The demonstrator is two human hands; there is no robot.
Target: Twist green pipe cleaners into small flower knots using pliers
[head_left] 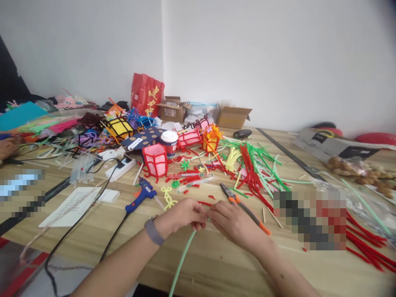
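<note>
My left hand (185,213) is closed in a pinch on a light green pipe cleaner (185,256), whose long end hangs down past the table's front edge. Fingertip to fingertip with it, my right hand (230,220) is also closed, pinching the same pipe cleaner; its upper end is mostly hidden by the fingers. Just behind the right hand lie pliers (246,209) with orange and grey handles. A bent yellow-green pipe cleaner shape (167,197) rests behind my left hand, and a red pipe cleaner piece (204,202) shows behind both hands.
A blue glue gun (140,195) with its black cord lies left, near a paper sheet (71,206) and a power strip (121,169). Pink-and-red lanterns (155,160), a lidded cup (170,144) and heaps of pipe cleaners (252,165) stand behind. Another person's hand (8,149) is far left.
</note>
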